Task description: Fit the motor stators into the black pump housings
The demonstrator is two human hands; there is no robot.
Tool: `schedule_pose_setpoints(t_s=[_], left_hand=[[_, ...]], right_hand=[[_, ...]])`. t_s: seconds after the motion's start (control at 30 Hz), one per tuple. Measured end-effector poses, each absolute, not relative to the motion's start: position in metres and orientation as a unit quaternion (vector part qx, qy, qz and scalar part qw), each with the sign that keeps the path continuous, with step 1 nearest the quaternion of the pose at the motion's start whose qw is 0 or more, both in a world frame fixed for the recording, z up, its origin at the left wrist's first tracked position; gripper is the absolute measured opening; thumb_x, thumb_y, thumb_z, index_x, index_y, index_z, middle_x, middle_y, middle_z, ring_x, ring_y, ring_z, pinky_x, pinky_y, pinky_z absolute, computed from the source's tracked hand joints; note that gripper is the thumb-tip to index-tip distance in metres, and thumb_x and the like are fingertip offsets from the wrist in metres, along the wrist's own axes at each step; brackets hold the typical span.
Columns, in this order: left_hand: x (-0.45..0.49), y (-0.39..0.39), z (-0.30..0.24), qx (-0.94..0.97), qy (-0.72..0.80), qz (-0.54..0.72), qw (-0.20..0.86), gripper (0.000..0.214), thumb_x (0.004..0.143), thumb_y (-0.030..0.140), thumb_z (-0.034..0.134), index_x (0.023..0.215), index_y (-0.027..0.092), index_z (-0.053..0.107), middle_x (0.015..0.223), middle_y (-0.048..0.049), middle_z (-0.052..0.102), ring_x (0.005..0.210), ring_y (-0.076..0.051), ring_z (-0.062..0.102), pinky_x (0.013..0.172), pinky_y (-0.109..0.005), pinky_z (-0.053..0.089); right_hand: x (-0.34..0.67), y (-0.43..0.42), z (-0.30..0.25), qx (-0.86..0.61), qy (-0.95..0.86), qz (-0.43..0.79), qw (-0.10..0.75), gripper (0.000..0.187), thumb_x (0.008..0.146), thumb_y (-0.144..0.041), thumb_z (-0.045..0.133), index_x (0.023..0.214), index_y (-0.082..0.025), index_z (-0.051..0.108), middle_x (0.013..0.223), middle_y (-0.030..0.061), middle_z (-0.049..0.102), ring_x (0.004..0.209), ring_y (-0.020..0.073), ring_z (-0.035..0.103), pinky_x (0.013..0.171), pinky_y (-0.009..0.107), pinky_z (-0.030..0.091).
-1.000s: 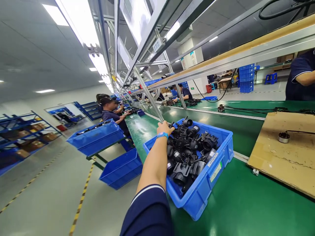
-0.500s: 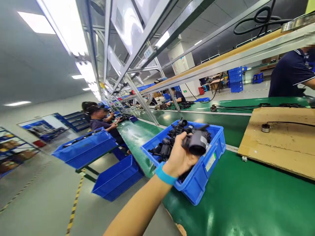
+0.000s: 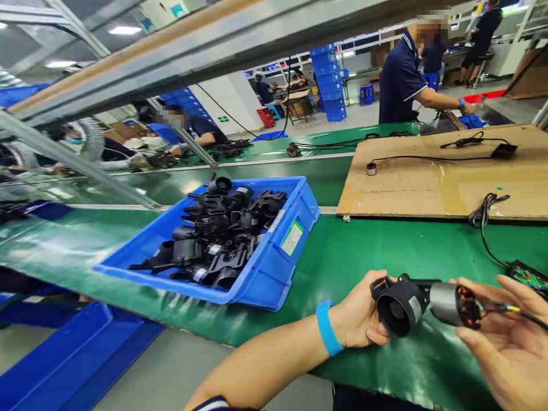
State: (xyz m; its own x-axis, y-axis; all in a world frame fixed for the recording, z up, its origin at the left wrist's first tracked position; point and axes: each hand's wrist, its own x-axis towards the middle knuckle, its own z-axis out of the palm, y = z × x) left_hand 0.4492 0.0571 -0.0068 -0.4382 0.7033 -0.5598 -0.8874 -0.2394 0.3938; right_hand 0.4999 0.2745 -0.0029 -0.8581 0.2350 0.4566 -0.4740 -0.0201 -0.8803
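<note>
My left hand (image 3: pixel 359 314), with a blue band on its wrist, is closed on a black plastic housing (image 3: pixel 398 311) that has a round open mouth facing me. To its right, my right hand (image 3: pixel 505 337) grips a small silver motor (image 3: pixel 449 303) between thumb and fingers. Copper windings show at the motor's end, and wires run from there across the palm. The motor sits close beside the housing; whether they touch I cannot tell. A blue bin (image 3: pixel 261 285) to the left holds a pile of similar black housings (image 3: pixel 214 228).
A cardboard sheet (image 3: pixel 411 194) lies on the green bench (image 3: pixel 334 257), bearing another motor (image 3: pixel 371 168) and cables. At the right is a circuit board (image 3: pixel 528 277) with a black cable. A metal rail (image 3: pixel 171 63) crosses above. Co-workers sit and stand beyond the bench.
The view has swung to the right. My left hand has brought the black housing from over the bin to in front of me. My right hand with the motor has come into view.
</note>
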Motion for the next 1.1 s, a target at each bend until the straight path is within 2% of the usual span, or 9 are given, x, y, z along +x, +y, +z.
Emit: schedule_pose_setpoints(t_s=[0.1,0.23,0.43,0.5,0.7,0.8,0.9,0.97,1.1], left_hand=[[0.453,0.067,-0.009,-0.128,0.302,0.795,0.511,0.065,0.091,0.071,0.035,0.08,0.013,0.063,0.054,-0.0059,0.059,0.038,-0.016,0.053,0.031,-0.02,0.027],[0.456,0.081,-0.014,-0.091,0.28,0.799,0.525,0.081,0.092,0.076,0.024,0.097,0.008,0.069,0.06,-0.0093,0.066,0.047,-0.023,0.066,0.034,-0.025,0.039],[0.457,0.095,-0.024,-0.035,0.274,0.791,0.545,0.085,0.094,0.083,0.017,0.136,0.017,0.052,0.081,-0.0088,0.073,0.051,-0.02,0.071,0.037,-0.021,0.046],[0.457,0.096,-0.028,-0.021,0.273,0.794,0.543,0.083,0.094,0.084,0.019,0.14,0.021,0.046,0.084,-0.0079,0.073,0.056,-0.021,0.073,0.041,-0.022,0.05],[0.464,0.092,-0.015,0.025,0.335,0.803,0.492,0.092,0.079,0.095,0.042,0.121,0.014,0.058,0.083,-0.0065,0.065,0.07,-0.021,0.072,0.055,-0.023,0.053],[0.466,0.091,0.0,0.095,0.466,0.787,0.392,0.088,0.07,0.071,0.082,0.134,0.02,0.051,0.102,-0.0075,0.066,0.083,-0.017,0.067,0.071,-0.026,0.053],[0.467,0.088,0.005,0.156,0.561,0.757,0.297,0.098,0.067,0.054,0.092,0.145,0.023,0.042,0.127,-0.0118,0.061,0.109,-0.025,0.063,0.097,-0.037,0.051],[0.467,0.084,0.004,0.193,0.598,0.734,0.258,0.099,0.074,0.069,0.08,0.15,0.021,0.037,0.128,-0.0141,0.061,0.115,-0.029,0.06,0.104,-0.043,0.047],[0.469,0.075,0.002,0.234,0.684,0.666,0.184,0.097,0.089,0.087,0.028,0.154,0.016,0.039,0.115,-0.0157,0.065,0.1,-0.029,0.063,0.097,-0.042,0.049]], right_hand=[[0.487,0.276,0.004,0.062,-0.615,0.732,0.286,0.075,0.073,-0.013,0.088,0.139,-0.028,0.055,0.115,0.004,0.074,0.108,0.0215,0.072,0.093,0.03,0.063],[0.461,0.274,0.009,0.032,-0.561,0.785,0.261,0.066,0.078,-0.021,0.087,0.136,-0.031,0.056,0.114,0.0025,0.07,0.114,0.017,0.067,0.105,0.029,0.054],[0.453,0.267,-0.005,-0.081,-0.56,0.814,0.129,0.061,0.083,-0.038,0.083,0.136,-0.034,0.053,0.114,0.0054,0.066,0.094,0.0212,0.071,0.067,0.027,0.063],[0.455,0.267,-0.009,-0.101,-0.568,0.81,0.105,0.064,0.082,-0.042,0.083,0.138,-0.032,0.052,0.111,0.0068,0.067,0.091,0.023,0.072,0.063,0.028,0.063],[0.459,0.268,-0.012,-0.114,-0.594,0.788,0.112,0.064,0.083,-0.041,0.083,0.139,-0.033,0.053,0.117,0.0056,0.066,0.098,0.0203,0.07,0.072,0.026,0.063],[0.465,0.268,-0.011,-0.109,-0.623,0.76,0.148,0.063,0.083,-0.036,0.082,0.139,-0.035,0.052,0.121,0.0053,0.064,0.098,0.0206,0.07,0.071,0.026,0.062],[0.475,0.264,-0.01,-0.071,-0.658,0.71,0.24,0.063,0.082,-0.025,0.082,0.137,-0.036,0.053,0.122,0.0024,0.065,0.113,0.0208,0.066,0.091,0.03,0.059],[0.482,0.26,-0.009,-0.032,-0.671,0.677,0.3,0.061,0.082,-0.019,0.08,0.136,-0.035,0.054,0.121,0.0008,0.066,0.113,0.0207,0.065,0.101,0.035,0.055],[0.491,0.256,-0.012,-0.004,-0.669,0.662,0.337,0.06,0.079,-0.018,0.081,0.13,-0.036,0.055,0.118,-0.0018,0.067,0.106,0.021,0.067,0.106,0.043,0.053]])
